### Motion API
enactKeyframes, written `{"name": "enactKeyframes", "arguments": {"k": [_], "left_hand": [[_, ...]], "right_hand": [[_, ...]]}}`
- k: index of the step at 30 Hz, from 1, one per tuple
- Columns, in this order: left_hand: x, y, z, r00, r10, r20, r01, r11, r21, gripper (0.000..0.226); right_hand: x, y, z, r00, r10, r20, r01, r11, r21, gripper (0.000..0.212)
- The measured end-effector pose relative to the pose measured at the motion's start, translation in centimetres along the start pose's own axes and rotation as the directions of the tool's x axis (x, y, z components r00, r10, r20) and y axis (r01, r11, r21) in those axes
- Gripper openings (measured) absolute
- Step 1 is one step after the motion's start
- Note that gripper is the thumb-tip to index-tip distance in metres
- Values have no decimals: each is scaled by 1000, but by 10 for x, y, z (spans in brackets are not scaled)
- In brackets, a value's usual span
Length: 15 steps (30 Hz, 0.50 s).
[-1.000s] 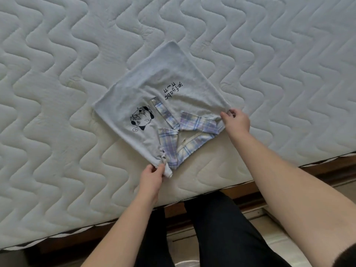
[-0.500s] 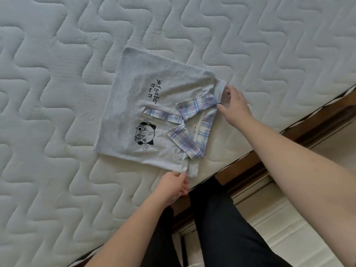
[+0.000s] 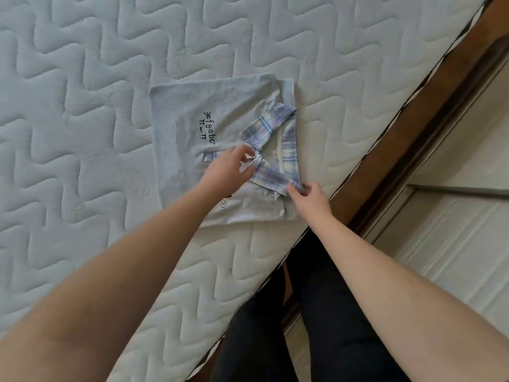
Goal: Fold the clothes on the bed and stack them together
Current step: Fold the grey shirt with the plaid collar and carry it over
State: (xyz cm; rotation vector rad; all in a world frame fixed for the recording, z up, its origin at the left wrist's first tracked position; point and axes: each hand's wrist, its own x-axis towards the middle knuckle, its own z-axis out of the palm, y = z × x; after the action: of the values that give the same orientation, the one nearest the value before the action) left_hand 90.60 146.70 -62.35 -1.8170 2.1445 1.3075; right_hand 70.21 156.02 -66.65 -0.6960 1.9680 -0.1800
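Note:
A folded light grey shirt (image 3: 192, 111) with black lettering and a blue plaid collar (image 3: 268, 125) lies flat on the quilted mattress (image 3: 82, 78), near its right edge. My left hand (image 3: 228, 169) rests on the shirt at the collar's meeting point, fingers pinching the placket there. My right hand (image 3: 311, 194) pinches the near tip of the plaid collar. My left forearm covers the printed cartoon figure on the shirt.
The mattress edge (image 3: 344, 183) runs diagonally from upper right to lower middle, with a brown wooden bed frame (image 3: 407, 139) beyond it. Pale floor (image 3: 454, 230) lies to the right. My dark-trousered legs (image 3: 316, 326) stand against the bed.
Both hands left the shirt's outer corners and moved onto the plaid collar. The view has swung, so the shirt now sits higher and the bed edge is further right.

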Motion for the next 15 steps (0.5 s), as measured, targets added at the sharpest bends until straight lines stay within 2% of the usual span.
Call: {"name": "enactKeyframes", "arguments": {"k": [6,8,10,13,15], "left_hand": [[68,5,-34,975,217,46,-220,926,306,47],[84,3,-45,974,223,46,-224,906,358,51],[96,2,-51,973,216,78,-228,885,406,54],[115,4,-57,970,215,118,-245,856,454,54],[127,5,-60,972,212,100,-234,855,463,53]], "right_hand": [[-15,10,23,971,187,146,-199,977,72,83],[-19,12,30,958,231,172,-243,969,53,81],[-24,12,35,956,248,155,-264,960,95,69],[-32,12,43,945,272,181,-323,864,386,43],[-37,14,49,916,330,229,-399,677,619,30]]}}
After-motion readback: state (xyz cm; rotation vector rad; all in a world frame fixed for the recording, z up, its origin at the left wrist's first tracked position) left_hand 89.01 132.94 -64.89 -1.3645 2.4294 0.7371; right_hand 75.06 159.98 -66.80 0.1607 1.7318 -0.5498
